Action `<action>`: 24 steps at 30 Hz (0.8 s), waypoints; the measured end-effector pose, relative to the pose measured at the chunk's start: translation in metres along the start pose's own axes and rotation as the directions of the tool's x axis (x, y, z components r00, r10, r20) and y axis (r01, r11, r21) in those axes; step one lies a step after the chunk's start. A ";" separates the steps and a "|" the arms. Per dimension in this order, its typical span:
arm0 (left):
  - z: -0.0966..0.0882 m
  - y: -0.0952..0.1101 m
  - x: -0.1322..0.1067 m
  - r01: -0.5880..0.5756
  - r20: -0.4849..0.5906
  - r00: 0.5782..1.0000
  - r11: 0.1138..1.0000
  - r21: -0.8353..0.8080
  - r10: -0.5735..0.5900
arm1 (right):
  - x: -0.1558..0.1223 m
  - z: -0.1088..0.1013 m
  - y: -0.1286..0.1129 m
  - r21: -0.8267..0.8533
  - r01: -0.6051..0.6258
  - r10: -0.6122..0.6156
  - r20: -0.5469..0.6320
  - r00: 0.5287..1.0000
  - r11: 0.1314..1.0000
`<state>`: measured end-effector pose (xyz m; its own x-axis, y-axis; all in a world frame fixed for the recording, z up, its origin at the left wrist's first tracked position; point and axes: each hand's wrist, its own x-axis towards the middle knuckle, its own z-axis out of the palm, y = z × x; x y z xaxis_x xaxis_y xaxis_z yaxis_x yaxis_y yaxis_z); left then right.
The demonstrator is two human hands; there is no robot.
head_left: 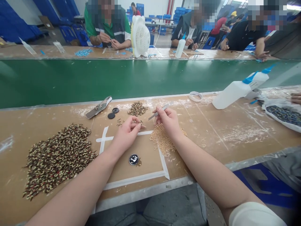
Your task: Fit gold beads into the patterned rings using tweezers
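My right hand (168, 121) pinches a pair of metal tweezers (158, 113), their tips pointing left toward my left hand. My left hand (127, 133) is closed in a pinch on a small dark piece that I cannot make out. Both hands hover above a pile of small beige beads (162, 141) on the brown worktable (223, 125). A small heap of patterned pieces (137, 108) lies just beyond my hands. A large pile of leopard-patterned pieces (58, 157) covers the table at the left. A round black lid with a white mark (133, 159) lies near my left wrist.
White glue bottles with blue tips (237, 89) lie at the right, beside a tape ring (196, 95) and a tray of dark beads (285, 114). A metal tool (98, 107) and two black discs (113, 113) lie left. A green conveyor belt (141, 78) runs behind; people work across it beside a white fan (140, 36).
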<state>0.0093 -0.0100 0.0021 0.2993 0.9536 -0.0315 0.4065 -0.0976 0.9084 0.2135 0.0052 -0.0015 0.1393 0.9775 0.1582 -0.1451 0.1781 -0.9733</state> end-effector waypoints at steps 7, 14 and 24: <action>-0.033 -0.002 0.007 -0.040 -0.145 0.987 0.987 0.155 0.063 | -0.021 -0.011 -0.034 -0.306 0.460 -0.528 -0.196 0.826 0.834; -0.048 -0.001 0.023 0.081 -0.137 0.990 0.926 0.368 -0.032 | -0.064 -0.077 -0.042 -0.672 0.505 -0.706 -0.037 0.708 0.542; -0.068 0.027 -0.023 -0.023 -0.145 0.985 0.894 0.447 0.098 | -0.135 -0.196 -0.006 -0.994 0.052 -0.275 0.025 0.961 0.093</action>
<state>-0.0448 -0.0149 0.0554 0.2092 0.9707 0.1182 0.7424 -0.2364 0.6268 0.3872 -0.1499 -0.0495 0.1491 0.8935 0.4237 0.9679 -0.0442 -0.2475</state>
